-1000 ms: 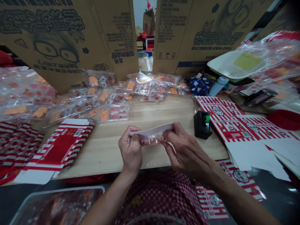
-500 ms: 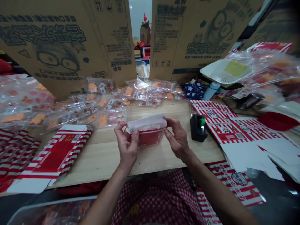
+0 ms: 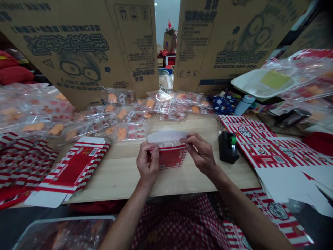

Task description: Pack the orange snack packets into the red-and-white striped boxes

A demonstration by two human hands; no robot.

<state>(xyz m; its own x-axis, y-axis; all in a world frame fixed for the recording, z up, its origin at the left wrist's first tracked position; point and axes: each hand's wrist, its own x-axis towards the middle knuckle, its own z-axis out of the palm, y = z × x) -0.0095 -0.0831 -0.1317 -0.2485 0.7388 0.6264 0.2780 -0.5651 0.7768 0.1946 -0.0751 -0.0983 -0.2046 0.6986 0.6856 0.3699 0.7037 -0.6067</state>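
A small red-and-white striped carton (image 3: 171, 157), upright over the wooden table (image 3: 208, 182), near the table's front edge and held between both hands. Its white flap (image 3: 168, 136), raised above the carton's open top, with a glimpse of clear plastic behind it; contents too obscured to identify with confidence. Left hand (image 3: 147, 164) closed in a firm pinch on the carton's near-left corner, fingers upright against the side and thumb toward the viewer. Right hand (image 3: 200, 152) partly open, fingers extended, with thumb and forefinger pinching the right end of the white flap.

Just left of the hands, a flattened striped carton blank (image 3: 73, 170) lying on the table, with more striped blanks (image 3: 22, 166) piled beyond it at the table's left end. Straight ahead, rows of clear packets (image 3: 125, 132) holding orange pieces, spread across the far side of the table and heaped to the left. To the right, a black tape dispenser (image 3: 227, 147) with a green roll, next to a large unfolded striped carton sheet (image 3: 262, 147). Farther right, a white plastic basket (image 3: 262, 83), a pale blue bottle (image 3: 244, 105) and a navy patterned pouch (image 3: 225, 105). Behind everything, two upright printed cardboard sheets (image 3: 78, 45) (image 3: 234, 41). Below the table edge, a red-checked apron (image 3: 177, 225) and a clear plastic tray (image 3: 62, 233).
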